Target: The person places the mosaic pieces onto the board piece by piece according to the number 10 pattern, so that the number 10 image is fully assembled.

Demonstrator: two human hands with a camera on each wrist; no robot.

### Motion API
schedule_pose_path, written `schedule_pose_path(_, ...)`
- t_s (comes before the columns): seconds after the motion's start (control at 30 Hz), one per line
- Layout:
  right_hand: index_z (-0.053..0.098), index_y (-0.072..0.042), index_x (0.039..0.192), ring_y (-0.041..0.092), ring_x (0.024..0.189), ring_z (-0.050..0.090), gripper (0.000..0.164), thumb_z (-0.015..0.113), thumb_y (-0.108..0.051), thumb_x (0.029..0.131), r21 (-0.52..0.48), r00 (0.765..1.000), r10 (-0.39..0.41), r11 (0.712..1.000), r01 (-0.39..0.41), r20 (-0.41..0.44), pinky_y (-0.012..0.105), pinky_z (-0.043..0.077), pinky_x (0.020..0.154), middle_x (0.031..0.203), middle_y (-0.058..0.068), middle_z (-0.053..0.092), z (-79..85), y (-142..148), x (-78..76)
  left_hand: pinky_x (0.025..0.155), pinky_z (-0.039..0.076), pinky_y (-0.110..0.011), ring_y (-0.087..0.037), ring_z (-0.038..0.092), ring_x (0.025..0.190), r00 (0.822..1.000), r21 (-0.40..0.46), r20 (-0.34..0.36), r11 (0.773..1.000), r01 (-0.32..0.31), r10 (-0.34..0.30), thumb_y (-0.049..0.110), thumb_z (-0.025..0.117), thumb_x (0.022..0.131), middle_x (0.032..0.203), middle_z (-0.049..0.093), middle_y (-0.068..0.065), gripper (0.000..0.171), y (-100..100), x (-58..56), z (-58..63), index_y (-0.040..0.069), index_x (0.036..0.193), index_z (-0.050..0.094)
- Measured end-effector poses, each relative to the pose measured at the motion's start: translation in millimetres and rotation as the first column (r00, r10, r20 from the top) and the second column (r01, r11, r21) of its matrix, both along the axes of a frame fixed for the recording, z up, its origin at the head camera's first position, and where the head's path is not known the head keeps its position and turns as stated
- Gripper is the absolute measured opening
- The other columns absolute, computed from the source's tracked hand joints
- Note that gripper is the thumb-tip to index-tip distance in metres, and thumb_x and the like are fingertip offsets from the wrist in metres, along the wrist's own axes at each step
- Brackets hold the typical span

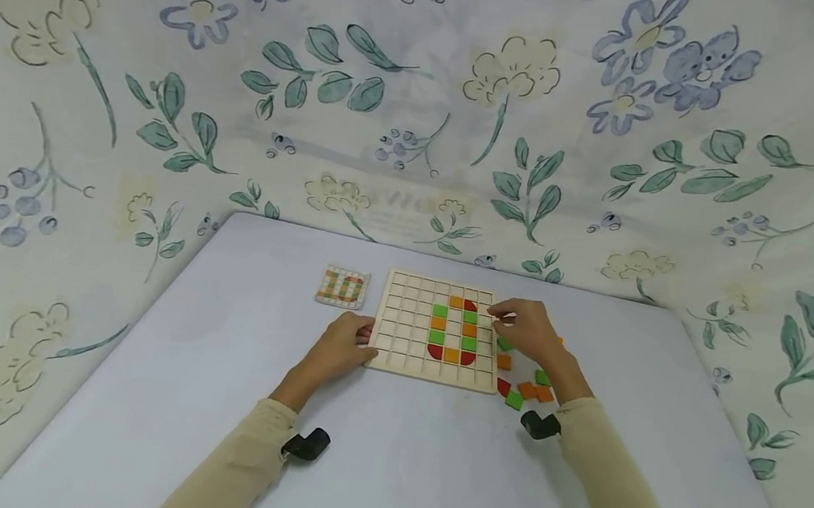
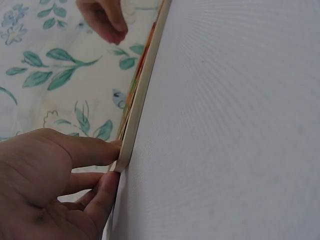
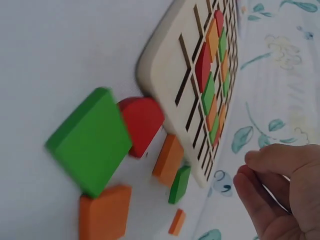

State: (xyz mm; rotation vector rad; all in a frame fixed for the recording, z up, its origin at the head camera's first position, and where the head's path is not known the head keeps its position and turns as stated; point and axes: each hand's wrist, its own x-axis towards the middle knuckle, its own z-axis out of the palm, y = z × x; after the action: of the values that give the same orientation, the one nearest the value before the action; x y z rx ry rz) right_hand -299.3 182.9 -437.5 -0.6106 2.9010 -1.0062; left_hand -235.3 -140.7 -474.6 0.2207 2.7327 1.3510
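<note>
My left hand (image 1: 342, 345) pinches the lower left corner of a pale wooden grid board (image 1: 403, 320). In the left wrist view the thumb lies on top of the corner, other fingers under it. Orange, green and red tiles form most of a ring in the board's right half, with red quarter-round tiles at three corners. Over the board's right edge, my right hand (image 1: 529, 329) has its thumb and fingertips brought together. The fingertips (image 3: 250, 172) look reddish in the right wrist view; whether they pinch a small tile, I cannot tell.
Loose tiles lie right of the board, among them a green tile (image 3: 92, 142), a red tile (image 3: 142, 122) and an orange tile (image 3: 105, 212). A small pattern card (image 1: 342, 287) lies left of the board on the white table (image 1: 384, 467). Floral cloth (image 1: 421, 123) hangs behind.
</note>
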Motion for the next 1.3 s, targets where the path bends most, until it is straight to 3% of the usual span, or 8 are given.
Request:
schedule_pose_path(0.23,0.074,0.000,0.105,0.023,0.092,0.064,0.022,0.069,0.001,0.084,0.089,0.993,0.063,0.993,-0.072,0.099,0.037,0.058,0.083,0.103,0.009,0.071,7.8,13,21.5,0.091,0.053,-0.032,-0.027,0.059,0.107,1.000,-0.012,0.007,1.000,0.008,-0.008,0.001,0.072,0.084,0.114,0.054,-0.018,0.056,-1,-1.2,-0.8,-0.013,0.133,0.050)
schedule_pose_path(0.4,0.076,-0.006,0.101,0.018,0.088,0.064,0.019,0.073,-0.002,0.082,0.148,0.972,0.108,0.979,-0.141,0.208,0.031,0.058,0.078,0.098,0.003,0.071,9.1,17,35.0,0.091,0.053,-0.032,-0.028,0.059,0.106,1.000,-0.025,0.002,0.999,0.020,-0.020,0.001,0.072,0.083,0.113,0.054,-0.019,0.055,-1,0.2,0.6,-0.013,0.132,0.051)
schedule_pose_path(0.57,0.076,-0.009,0.092,0.014,0.081,0.062,0.013,0.078,-0.006,0.080,0.161,0.955,0.154,0.967,-0.199,0.253,0.028,0.057,0.073,0.085,-0.003,0.069,6.8,19,45.7,0.091,0.053,-0.033,-0.028,0.059,0.105,1.000,-0.029,-0.005,0.999,0.017,-0.017,0.001,0.073,0.083,0.113,0.054,-0.019,0.054,-1,2.1,1.1,-0.014,0.131,0.052)
schedule_pose_path(0.97,0.073,-0.012,0.090,0.013,0.077,0.058,0.023,0.085,-0.006,0.071,0.190,0.964,0.161,0.961,-0.202,0.212,0.026,0.054,0.067,0.081,-0.005,0.065,-1.8,22,52.3,0.092,0.053,-0.035,-0.029,0.059,0.108,1.000,-0.031,-0.009,0.999,0.019,-0.019,0.002,0.072,0.085,0.116,0.054,-0.019,0.055,0,-0.8,0.8,-0.012,0.133,0.050)
schedule_pose_path(1.3,0.074,-0.010,0.091,0.013,0.075,0.058,0.020,0.080,-0.002,0.074,0.194,0.973,0.133,0.966,-0.170,0.190,0.025,0.055,0.065,0.082,-0.004,0.066,-4.2,20,53.7,0.092,0.053,-0.034,-0.028,0.059,0.106,1.000,-0.026,-0.011,1.000,0.015,-0.015,0.002,0.073,0.084,0.114,0.053,-0.019,0.055,0,-2.0,-0.4,-0.012,0.132,0.051)
